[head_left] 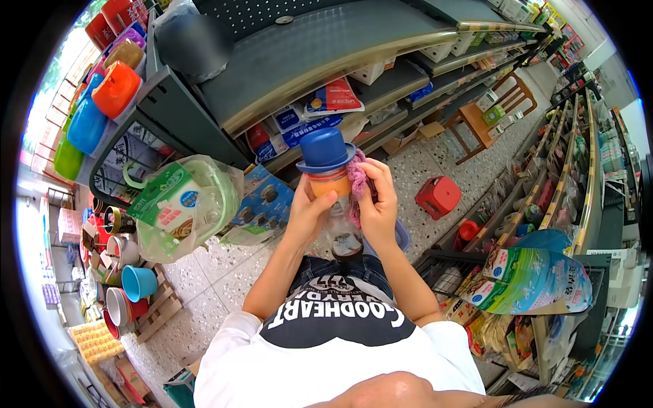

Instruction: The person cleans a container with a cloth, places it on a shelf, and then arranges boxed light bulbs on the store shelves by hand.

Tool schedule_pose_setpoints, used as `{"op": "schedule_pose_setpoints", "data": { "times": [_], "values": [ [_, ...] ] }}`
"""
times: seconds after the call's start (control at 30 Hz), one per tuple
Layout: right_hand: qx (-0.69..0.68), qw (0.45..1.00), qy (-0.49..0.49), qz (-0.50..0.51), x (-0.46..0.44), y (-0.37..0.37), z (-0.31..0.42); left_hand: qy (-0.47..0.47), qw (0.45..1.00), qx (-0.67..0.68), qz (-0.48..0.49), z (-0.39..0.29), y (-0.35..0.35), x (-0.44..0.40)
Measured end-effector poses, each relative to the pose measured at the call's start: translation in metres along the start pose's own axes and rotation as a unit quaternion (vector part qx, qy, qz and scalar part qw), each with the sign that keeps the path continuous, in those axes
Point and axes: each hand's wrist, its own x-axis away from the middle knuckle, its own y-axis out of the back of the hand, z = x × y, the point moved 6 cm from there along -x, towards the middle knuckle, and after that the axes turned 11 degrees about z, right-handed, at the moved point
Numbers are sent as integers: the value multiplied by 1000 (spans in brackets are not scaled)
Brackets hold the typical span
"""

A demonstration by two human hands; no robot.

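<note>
Cap (pixel 324 147) on, bottle (pixel 341 228) right before me: left hand (pixel 306 209) wraps its orange neck, right hand (pixel 381 207) has fingers closed on pink cloth (pixel 356 178) alongside; remaining grime, can't tell.

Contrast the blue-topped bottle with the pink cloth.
Color: the bottle is blue on top, orange at the collar and clear below; the cloth is pink.
Form: the bottle is smooth and rounded, the cloth bunched and textured.
Hold: left hand grips the bottle, right hand the cloth.
Shared: both held in front of the torso.
</note>
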Motion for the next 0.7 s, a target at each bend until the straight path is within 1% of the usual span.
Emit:
{"op": "schedule_pose_setpoints", "data": {
  "times": [0.13,0.23,0.27,0.37,0.4,0.5,0.6,0.67,0.7],
  "values": [
    [76,996,52,8,11,2,4,-10,1000,19,-17,1,-4,-4],
    [100,993,53,13,15,1,9,-22,999,16,-43,2,-3,-6],
    [88,995,44,13,16,1,7,-25,998,12,-51,2,-2,-8],
    [120,991,47,30,24,0,2,-31,998,18,-42,0,-1,-18],
    [68,997,4,41,26,-2,4,-42,998,4,-39,-2,-1,-20],
    [93,995,10,35,30,1,1,-68,997,-33,-28,-4,-1,-24],
    [130,990,43,33,35,5,-3,-81,995,-56,-20,-3,-4,-27],
    [144,988,49,22,42,7,-1,-92,993,-68,-20,-6,-9,-28],
    [150,987,51,17,47,8,0,-90,995,-50,-20,-9,-10,-30]
  ]
}}
